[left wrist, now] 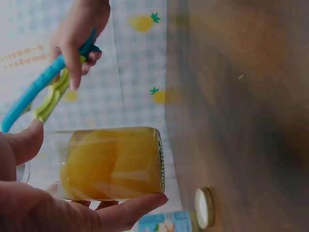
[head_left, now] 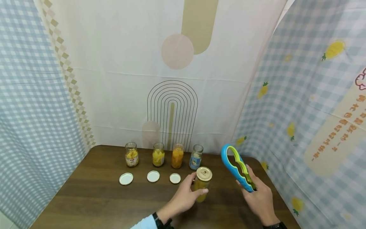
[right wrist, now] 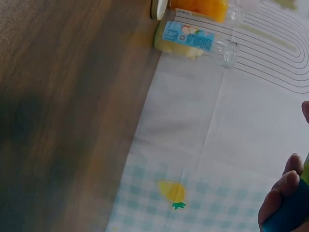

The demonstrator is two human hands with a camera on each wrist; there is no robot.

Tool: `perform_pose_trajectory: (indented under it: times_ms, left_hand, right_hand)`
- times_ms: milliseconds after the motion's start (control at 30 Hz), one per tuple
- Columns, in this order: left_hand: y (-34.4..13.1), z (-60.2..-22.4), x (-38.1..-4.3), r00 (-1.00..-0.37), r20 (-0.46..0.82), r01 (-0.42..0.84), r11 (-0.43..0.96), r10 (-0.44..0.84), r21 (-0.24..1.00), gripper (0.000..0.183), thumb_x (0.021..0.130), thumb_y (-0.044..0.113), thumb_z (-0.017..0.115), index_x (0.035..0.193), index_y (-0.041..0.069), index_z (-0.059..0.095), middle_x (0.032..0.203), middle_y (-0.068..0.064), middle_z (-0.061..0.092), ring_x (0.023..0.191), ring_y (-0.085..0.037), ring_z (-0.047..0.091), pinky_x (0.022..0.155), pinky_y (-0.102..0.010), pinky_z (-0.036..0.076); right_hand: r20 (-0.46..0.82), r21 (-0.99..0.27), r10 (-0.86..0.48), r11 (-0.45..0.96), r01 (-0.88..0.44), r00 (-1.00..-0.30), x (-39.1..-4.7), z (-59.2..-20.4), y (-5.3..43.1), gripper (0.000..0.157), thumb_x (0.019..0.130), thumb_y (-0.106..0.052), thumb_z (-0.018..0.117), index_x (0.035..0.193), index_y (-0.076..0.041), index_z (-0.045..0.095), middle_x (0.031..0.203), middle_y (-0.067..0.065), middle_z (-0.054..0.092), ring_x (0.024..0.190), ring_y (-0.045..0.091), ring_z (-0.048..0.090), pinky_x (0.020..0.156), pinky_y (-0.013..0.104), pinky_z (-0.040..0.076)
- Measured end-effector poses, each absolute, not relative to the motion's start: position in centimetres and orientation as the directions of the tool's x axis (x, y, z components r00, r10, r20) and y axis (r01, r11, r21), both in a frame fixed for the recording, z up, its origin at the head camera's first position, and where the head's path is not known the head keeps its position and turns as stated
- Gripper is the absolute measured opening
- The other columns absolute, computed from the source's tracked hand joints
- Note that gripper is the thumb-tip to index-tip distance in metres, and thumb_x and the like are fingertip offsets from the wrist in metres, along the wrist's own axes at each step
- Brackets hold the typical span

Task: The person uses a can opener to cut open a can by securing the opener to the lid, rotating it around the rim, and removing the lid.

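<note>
My left hand grips a glass jar of yellow fruit with a gold lid on it. In the left wrist view the jar lies between thumb and fingers, with yellow pieces in liquid. To the right, my right hand holds a blue and green jar opener by its lower end, its looped end pointing up and away. The opener is apart from the jar. Only the fingertips and a blue bit of the opener show in the right wrist view.
Along the back of the brown table stand several lidless jars: one with a white label, one yellow, one orange and one with a blue label. Loose lids lie in front of them. Cloth curtains surround the table.
</note>
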State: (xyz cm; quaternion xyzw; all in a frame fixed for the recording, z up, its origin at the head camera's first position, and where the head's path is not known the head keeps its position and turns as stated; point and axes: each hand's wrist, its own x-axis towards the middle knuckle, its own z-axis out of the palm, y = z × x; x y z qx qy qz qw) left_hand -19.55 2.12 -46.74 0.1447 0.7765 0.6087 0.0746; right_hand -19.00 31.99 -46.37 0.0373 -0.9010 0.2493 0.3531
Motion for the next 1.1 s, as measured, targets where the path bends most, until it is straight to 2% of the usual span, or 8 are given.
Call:
perform_pose_trajectory:
  times_ms: [133,267,367,500,633,800,900,1100]
  left_hand:
    - [0.6,-47.0,-17.8,-0.949,0.057,0.127,0.211,0.309,0.969,0.078,0.097,0.040,0.079,0.159,0.007,0.046,0.136,-0.009,0.062,0.133,-0.031,0.059,0.109,-0.062,0.051]
    - [-0.4,-47.1,-16.9,-0.951,0.059,0.122,0.191,0.304,0.974,0.073,0.097,0.040,0.080,0.156,0.010,0.050,0.137,-0.007,0.062,0.132,-0.031,0.059,0.108,-0.062,0.051]
    - [-0.9,-47.1,-16.7,-0.954,0.066,0.125,0.188,0.294,0.974,0.068,0.097,0.039,0.080,0.153,0.013,0.053,0.135,-0.008,0.063,0.130,-0.029,0.060,0.104,-0.058,0.053]
    - [-1.4,-47.2,-16.8,-0.963,0.084,0.141,0.212,0.257,0.967,0.067,0.096,0.038,0.081,0.152,0.013,0.054,0.132,-0.007,0.063,0.127,-0.027,0.060,0.102,-0.053,0.055]
    - [-1.8,-47.4,-17.2,-0.971,0.097,0.150,0.238,0.218,0.960,0.074,0.095,0.037,0.082,0.155,0.008,0.052,0.137,-0.010,0.063,0.129,-0.031,0.060,0.103,-0.056,0.054]
    - [-1.9,-47.6,-17.9,-0.980,0.084,0.131,0.269,0.180,0.954,0.081,0.094,0.038,0.083,0.159,0.005,0.048,0.150,-0.018,0.059,0.138,-0.041,0.056,0.109,-0.064,0.050]
    - [-1.7,-47.8,-18.6,-0.981,0.075,0.123,0.277,0.178,0.953,0.081,0.094,0.039,0.083,0.160,0.008,0.047,0.153,-0.017,0.058,0.142,-0.043,0.054,0.112,-0.065,0.049]
    - [-1.2,-48.6,-19.6,-0.979,0.086,0.138,0.291,0.185,0.947,0.074,0.095,0.035,0.082,0.158,0.011,0.051,0.142,-0.013,0.063,0.134,-0.036,0.060,0.107,-0.061,0.052]
  right_hand:
    - [0.643,-0.421,0.113,0.878,-0.226,-0.757,-19.1,-46.7,32.0,0.085,0.079,-0.021,0.096,0.155,-0.021,0.058,0.108,0.017,0.082,0.073,0.021,0.072,0.059,0.028,0.050]
    - [0.630,-0.429,0.109,0.875,-0.227,-0.769,-19.0,-46.9,32.0,0.086,0.079,-0.021,0.097,0.155,-0.023,0.058,0.106,0.015,0.083,0.072,0.016,0.070,0.059,0.028,0.050]
    - [0.628,-0.422,0.090,0.874,-0.241,-0.773,-19.0,-46.9,31.8,0.086,0.079,-0.021,0.096,0.156,-0.024,0.057,0.102,0.012,0.082,0.071,0.010,0.067,0.059,0.026,0.047]
    - [0.638,-0.404,0.059,0.874,-0.269,-0.767,-19.0,-46.8,31.4,0.086,0.080,-0.021,0.096,0.156,-0.025,0.057,0.098,0.009,0.081,0.072,0.010,0.066,0.060,0.027,0.047]
    - [0.596,-0.406,0.037,0.876,-0.261,-0.802,-19.0,-46.3,30.6,0.084,0.083,-0.025,0.094,0.158,-0.028,0.055,0.092,0.002,0.077,0.071,0.006,0.059,0.061,0.025,0.043]
    - [0.509,-0.398,0.001,0.887,-0.235,-0.861,-19.0,-45.2,29.1,0.080,0.090,-0.038,0.088,0.160,-0.033,0.050,0.079,-0.006,0.058,0.068,0.004,0.044,0.063,0.024,0.035]
    - [0.486,-0.368,-0.043,0.896,-0.249,-0.873,-19.1,-44.5,28.0,0.081,0.090,-0.038,0.087,0.161,-0.031,0.049,0.076,-0.006,0.051,0.064,0.005,0.039,0.062,0.023,0.030]
    - [0.464,-0.282,-0.151,0.909,-0.307,-0.873,-19.1,-43.8,25.5,0.086,0.085,-0.036,0.092,0.161,-0.031,0.050,0.077,-0.009,0.049,0.062,0.004,0.033,0.060,0.022,0.026]
